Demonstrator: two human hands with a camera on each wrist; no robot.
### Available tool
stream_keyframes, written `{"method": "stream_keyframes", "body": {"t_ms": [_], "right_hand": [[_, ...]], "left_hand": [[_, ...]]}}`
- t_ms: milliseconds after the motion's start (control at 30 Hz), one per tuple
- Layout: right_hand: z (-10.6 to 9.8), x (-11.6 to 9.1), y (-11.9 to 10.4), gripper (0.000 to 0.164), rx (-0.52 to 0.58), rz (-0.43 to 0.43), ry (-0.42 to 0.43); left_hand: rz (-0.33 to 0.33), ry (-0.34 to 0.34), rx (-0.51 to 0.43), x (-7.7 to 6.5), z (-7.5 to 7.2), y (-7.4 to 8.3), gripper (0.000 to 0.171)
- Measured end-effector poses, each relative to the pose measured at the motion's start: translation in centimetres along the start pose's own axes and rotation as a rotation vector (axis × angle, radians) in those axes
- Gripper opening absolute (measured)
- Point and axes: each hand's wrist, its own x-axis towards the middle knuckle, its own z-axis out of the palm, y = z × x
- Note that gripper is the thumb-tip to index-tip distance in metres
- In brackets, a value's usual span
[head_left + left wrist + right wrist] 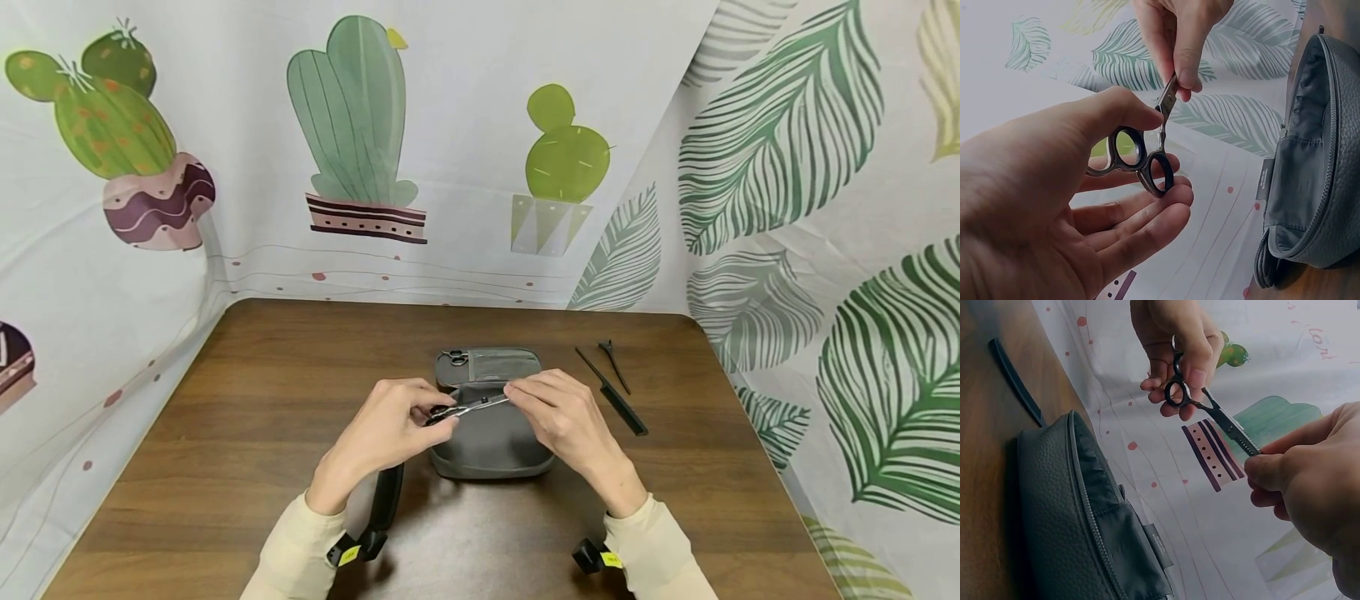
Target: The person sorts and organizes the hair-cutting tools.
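Observation:
Above an unzipped grey case [491,446], both hands hold a pair of thinning scissors [471,407]. My left hand [382,425] pinches them near the finger rings, its thumb on the shank and the rings lying against its fingers [1141,234]. At the other end, my right hand [562,417] pinches the blade tips between thumb and fingers. Comb-like teeth show along one blade [1235,430] in the right wrist view. The blades lie together and point to the right. Below them the case's dark lining [1307,162] shows through the zipped opening.
Another pair of scissors [455,358] sits at the left of the case's raised lid [506,364]. To the right lie a black tail comb [622,408] and a slim black hair clip [617,367] on the wooden table [247,417]. A black strap [386,496] lies by my left wrist.

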Motion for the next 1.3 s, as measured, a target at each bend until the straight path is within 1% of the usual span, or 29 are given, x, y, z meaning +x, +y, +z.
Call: {"method": "stream_keyframes", "body": {"t_ms": [100, 233, 300, 367, 500, 567, 633, 700, 767, 900, 967, 1067, 1200, 1300], "right_hand": [[0.0, 0.0, 0.0, 0.029, -0.018, -0.003, 0.012], [0.0, -0.1, 0.0, 0.031, -0.044, -0.007, 0.027], [0.0, -0.1, 0.0, 0.029, -0.062, -0.001, 0.034], [-0.1, -0.1, 0.0, 0.027, -0.079, 0.016, 0.038], [-0.3, -0.2, 0.2, 0.022, -0.101, 0.077, 0.038], [-0.3, -0.3, 0.2, 0.021, -0.101, 0.113, 0.039], [-0.3, -0.4, 0.3, 0.019, -0.093, 0.15, 0.041], [-0.2, -0.5, 0.4, 0.016, -0.084, 0.193, 0.042], [-0.2, -0.6, 0.4, 0.012, -0.071, 0.247, 0.037], [-0.3, -0.8, 0.2, 0.008, -0.022, 0.39, 0.012], [-0.4, -0.8, 0.1, 0.007, 0.012, 0.468, -0.008], [-0.5, -0.8, -0.1, 0.007, 0.064, 0.559, -0.032], [-0.8, -0.6, -0.3, 0.007, 0.127, 0.662, -0.043], [-1.0, -0.5, -0.5, 0.007, 0.18, 0.759, -0.057]], "left_hand": [[-0.006, -0.007, -0.008, 0.0, 0.0, 0.1, 0.023], [0.013, -0.007, 0.004, 0.0, 0.0, 0.1, 0.024], [0.023, -0.009, 0.013, 0.0, 0.0, 0.0, 0.028], [0.034, -0.016, 0.029, 0.0, -0.1, 0.0, 0.037], [0.035, -0.026, 0.068, -0.1, -0.1, 0.0, 0.064], [0.031, -0.015, 0.094, -0.1, -0.1, 0.0, 0.075], [0.039, 0.018, 0.108, -0.1, 0.0, 0.0, 0.081], [0.059, 0.068, 0.116, 0.1, 0.0, 0.0, 0.085], [0.097, 0.117, 0.105, 0.3, 0.0, 0.1, 0.087], [0.169, 0.197, 0.094, 0.7, -0.1, 0.1, 0.089], [0.195, 0.22, 0.096, 0.9, -0.1, 0.2, 0.089], [0.228, 0.245, 0.087, 1.0, 0.0, 0.2, 0.087], [0.265, 0.265, 0.061, 1.1, 0.1, 0.3, 0.084], [0.281, 0.275, 0.051, 1.2, 0.1, 0.4, 0.084]]}}
